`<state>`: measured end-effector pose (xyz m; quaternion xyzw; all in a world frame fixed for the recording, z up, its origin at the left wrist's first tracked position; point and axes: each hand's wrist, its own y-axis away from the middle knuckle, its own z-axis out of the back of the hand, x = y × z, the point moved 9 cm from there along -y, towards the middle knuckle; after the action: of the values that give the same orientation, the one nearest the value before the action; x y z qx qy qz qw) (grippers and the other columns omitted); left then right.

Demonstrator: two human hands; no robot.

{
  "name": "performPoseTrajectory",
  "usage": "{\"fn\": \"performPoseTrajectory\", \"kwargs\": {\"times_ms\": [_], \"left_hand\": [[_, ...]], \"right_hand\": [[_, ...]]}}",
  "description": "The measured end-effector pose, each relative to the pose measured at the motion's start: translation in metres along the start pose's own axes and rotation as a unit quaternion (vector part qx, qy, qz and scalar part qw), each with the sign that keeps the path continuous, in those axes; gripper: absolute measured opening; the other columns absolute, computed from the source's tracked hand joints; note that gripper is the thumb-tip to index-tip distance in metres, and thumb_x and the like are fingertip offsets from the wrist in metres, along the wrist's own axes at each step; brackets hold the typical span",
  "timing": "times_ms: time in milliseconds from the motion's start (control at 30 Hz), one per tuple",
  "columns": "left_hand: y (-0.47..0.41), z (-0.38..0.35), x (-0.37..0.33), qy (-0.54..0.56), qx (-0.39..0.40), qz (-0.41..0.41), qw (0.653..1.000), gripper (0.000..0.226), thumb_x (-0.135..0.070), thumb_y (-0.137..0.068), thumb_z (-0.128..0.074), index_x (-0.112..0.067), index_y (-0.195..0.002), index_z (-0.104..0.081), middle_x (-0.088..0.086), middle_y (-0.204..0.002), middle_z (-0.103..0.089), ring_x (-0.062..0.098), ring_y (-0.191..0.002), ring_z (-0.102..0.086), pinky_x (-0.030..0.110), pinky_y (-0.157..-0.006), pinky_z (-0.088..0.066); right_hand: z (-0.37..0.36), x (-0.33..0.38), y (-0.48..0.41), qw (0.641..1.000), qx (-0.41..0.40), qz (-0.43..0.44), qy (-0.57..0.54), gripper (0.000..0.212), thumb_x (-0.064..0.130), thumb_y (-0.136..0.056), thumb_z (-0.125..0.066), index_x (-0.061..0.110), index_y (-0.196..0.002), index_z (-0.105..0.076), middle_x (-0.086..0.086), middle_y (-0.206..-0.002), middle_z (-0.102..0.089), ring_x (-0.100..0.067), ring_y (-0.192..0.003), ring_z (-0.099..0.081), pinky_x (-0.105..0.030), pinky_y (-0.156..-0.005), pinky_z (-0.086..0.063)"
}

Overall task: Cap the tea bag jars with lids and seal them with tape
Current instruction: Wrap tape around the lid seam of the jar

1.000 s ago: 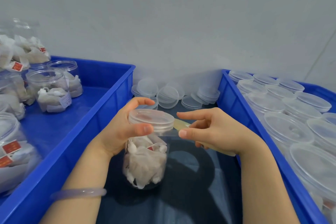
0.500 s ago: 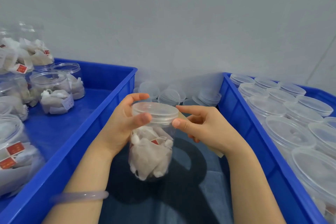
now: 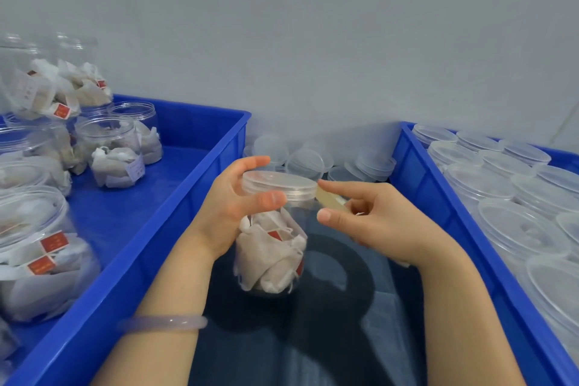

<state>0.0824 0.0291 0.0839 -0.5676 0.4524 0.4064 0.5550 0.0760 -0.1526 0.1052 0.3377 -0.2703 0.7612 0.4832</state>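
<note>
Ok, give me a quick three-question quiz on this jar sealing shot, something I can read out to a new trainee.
1. True or false: the jar gripped by the left hand is capped with a lid.
2. Where do the loose lids lie? A, inside a jar. B, by the wall, between the left blue bin and the right blue bin. C, on the person's wrist.
3. Fill the gap: the right hand holds a yellowish ___ at the lid's rim.

Key: 1 true. 2 B. 3 tape strip.
</note>
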Motion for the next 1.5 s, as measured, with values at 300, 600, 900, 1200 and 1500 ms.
{"fn": "performPoseTrajectory", "kwargs": {"times_ms": [300,600,900,1200,1500], "left_hand": [[0.008,-0.026,-0.014,0.082,0.133,-0.005,0.988,0.103,-0.050,-0.032,-0.092,-0.008,-0.118,-0.054,0.008,-0.101,-0.069,0.023,-0.096,-0.066,0.028,-0.082,-0.054],[0.014,-0.035,-0.011,-0.027,0.205,0.034,0.978,0.089,-0.024,-0.045,-0.081,-0.020,-0.129,-0.052,0.006,-0.128,-0.062,0.022,-0.118,-0.059,0.035,-0.094,-0.052],[0.005,-0.025,-0.012,-0.330,0.105,0.020,0.938,0.099,-0.076,-0.026,-0.075,-0.056,-0.118,-0.045,-0.031,-0.116,-0.048,-0.019,-0.111,-0.042,0.010,-0.083,-0.036],[0.005,-0.038,-0.016,-0.419,0.099,0.000,0.902,0.103,-0.081,-0.028,-0.066,-0.053,-0.126,-0.049,-0.023,-0.129,-0.043,-0.001,-0.123,-0.037,0.023,-0.093,-0.034],[0.005,-0.027,-0.021,-0.414,0.103,-0.029,0.904,0.059,-0.076,-0.044,-0.072,-0.062,-0.098,-0.054,-0.032,-0.116,-0.048,-0.011,-0.113,-0.040,0.012,-0.084,-0.034]], "right_hand": [[0.003,0.007,0.008,0.998,0.026,0.010,-0.053,0.085,0.067,-0.046,-0.066,0.038,-0.125,-0.059,-0.005,-0.066,-0.045,-0.008,-0.053,-0.042,-0.014,-0.053,-0.041],[-0.005,-0.004,0.003,0.996,0.029,0.001,-0.090,0.093,0.055,-0.052,-0.073,0.044,-0.137,-0.040,0.001,-0.067,-0.053,-0.007,-0.053,-0.052,-0.023,-0.053,-0.048],[-0.018,-0.006,-0.010,1.000,0.005,0.012,-0.024,0.098,0.065,-0.056,-0.073,0.048,-0.142,-0.031,0.016,-0.102,-0.053,-0.003,-0.091,-0.046,-0.023,-0.086,-0.043],[-0.009,-0.013,-0.003,1.000,0.020,-0.018,0.002,0.077,0.053,-0.066,-0.076,0.046,-0.136,-0.044,-0.011,-0.094,-0.065,-0.019,-0.061,-0.063,-0.018,-0.060,-0.049],[-0.013,-0.023,-0.007,0.999,0.038,-0.026,0.010,0.048,0.052,-0.075,-0.069,0.042,-0.121,-0.061,0.015,-0.067,-0.061,-0.004,-0.051,-0.058,-0.020,-0.062,-0.044]]}}
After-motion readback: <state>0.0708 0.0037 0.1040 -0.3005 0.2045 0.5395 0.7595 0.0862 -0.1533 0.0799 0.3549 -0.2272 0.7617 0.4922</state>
